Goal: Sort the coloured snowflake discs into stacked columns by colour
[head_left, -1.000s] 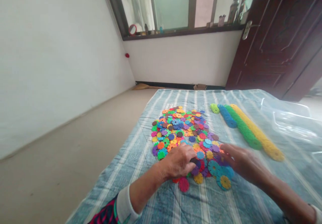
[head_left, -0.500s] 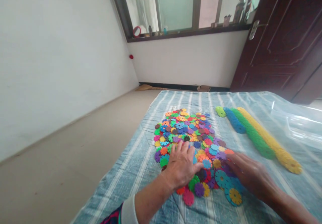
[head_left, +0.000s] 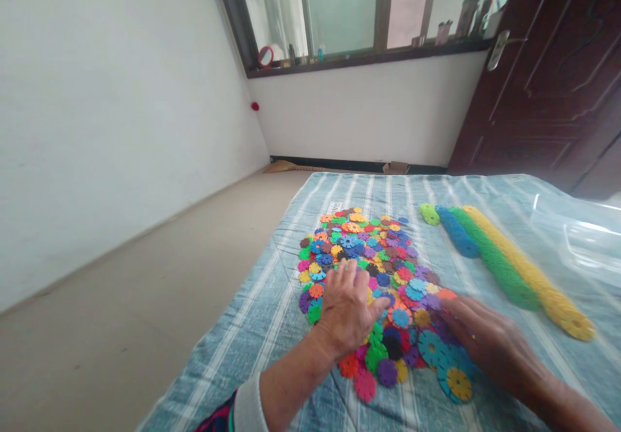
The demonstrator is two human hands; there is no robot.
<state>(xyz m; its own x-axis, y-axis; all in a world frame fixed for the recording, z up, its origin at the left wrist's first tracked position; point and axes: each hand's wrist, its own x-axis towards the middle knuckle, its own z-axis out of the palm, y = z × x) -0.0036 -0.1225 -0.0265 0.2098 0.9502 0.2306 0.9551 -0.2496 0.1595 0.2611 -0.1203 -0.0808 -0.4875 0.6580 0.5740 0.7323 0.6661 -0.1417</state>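
Note:
A heap of colourful notched plastic discs (head_left: 349, 242) lies spread over the striped cloth. My left hand (head_left: 345, 309) rests flat on the middle of the heap, its fingers spread and the thumb out to the right. At the heap's right edge is my right hand (head_left: 492, 338), with its fingers stretched out and close together. Its fingertips touch an orange disc (head_left: 446, 294) and the purple ones beside it. Larger blue discs (head_left: 431, 348) and a yellow disc (head_left: 458, 383) lie nearer to me. Discs beneath both palms are hidden.
Right of the heap lie overlapping rows of yellow discs (head_left: 533, 273), green discs (head_left: 504, 267) and blue discs (head_left: 456, 231), plus a short light-green stack (head_left: 429, 214). A clear plastic container (head_left: 589, 244) stands at the far right. The striped cloth (head_left: 252, 341) borders the floor on the left.
My left hand has slid slightly away from me over the discs, baring more green and black ones below its thumb. My right hand stays at the heap's right edge. The view has shifted slightly.

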